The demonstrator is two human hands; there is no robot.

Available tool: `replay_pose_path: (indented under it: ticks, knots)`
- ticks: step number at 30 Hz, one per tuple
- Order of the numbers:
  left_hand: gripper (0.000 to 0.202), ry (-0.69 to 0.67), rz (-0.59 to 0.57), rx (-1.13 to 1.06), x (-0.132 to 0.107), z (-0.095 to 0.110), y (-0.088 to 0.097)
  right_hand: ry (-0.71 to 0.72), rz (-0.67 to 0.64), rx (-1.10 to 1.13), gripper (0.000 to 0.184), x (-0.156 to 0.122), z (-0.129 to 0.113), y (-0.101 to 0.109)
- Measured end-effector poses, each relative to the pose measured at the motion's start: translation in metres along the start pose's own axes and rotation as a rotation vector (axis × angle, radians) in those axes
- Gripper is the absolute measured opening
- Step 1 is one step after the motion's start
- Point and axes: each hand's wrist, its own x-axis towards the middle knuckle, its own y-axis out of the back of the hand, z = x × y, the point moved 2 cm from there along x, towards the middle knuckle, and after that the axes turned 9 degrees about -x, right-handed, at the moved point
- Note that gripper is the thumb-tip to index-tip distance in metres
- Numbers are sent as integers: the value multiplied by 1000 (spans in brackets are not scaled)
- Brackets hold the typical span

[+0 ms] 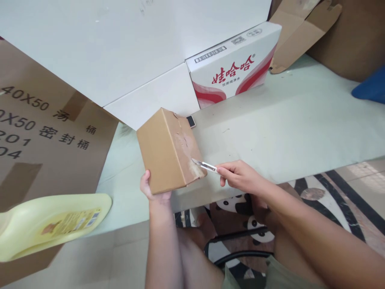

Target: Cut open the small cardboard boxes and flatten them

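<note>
A small brown cardboard box (161,154) is tilted up over the table, its taped side turned to the right. My left hand (150,189) grips the box at its lower left corner, the thumb on the near face and the other fingers hidden beneath. In my right hand (237,175) is a white utility knife (207,166), held by its handle. The knife's blade tip meets the taped side of the box, where the surface looks torn and scuffed; whether it has gone in I cannot tell.
Behind stands a white carton with red lettering (231,76), beside large white panels (120,44). A small dark-screened device (191,121) lies behind the box. On the left are a pale yellow bottle (57,224) and a big printed carton (48,120). A blue object (371,86) sits far right.
</note>
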Motion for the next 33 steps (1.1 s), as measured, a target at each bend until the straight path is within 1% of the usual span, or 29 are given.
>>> replay_pose_path:
  ticks: [5,8,14,17,19,22,24,29,33]
  knots:
    - [41,19,-21,4,2,2,4,-4,-9,-33,44,0,0,2]
    - [44,25,-34,16,1,2,4,-7,-20,-35,43,1,1,2]
    - [41,6,-58,47,1,-1,2,-28,-48,40,43,1,3,-1]
    - [39,-17,-63,51,2,3,3,-37,-56,74,42,1,3,-2]
    - [35,-51,-68,31,2,7,2,-32,-64,50,41,1,2,-3]
    - [30,-105,-81,20,1,12,-2,-8,-53,2,40,1,2,-4]
    - [31,-114,-76,27,1,14,-4,7,-35,12,41,1,2,-3]
    - [33,-73,-63,1,2,12,-4,17,19,100,45,-1,-1,-1]
    - [40,-56,-52,-3,4,9,2,13,58,133,47,-1,-3,-2]
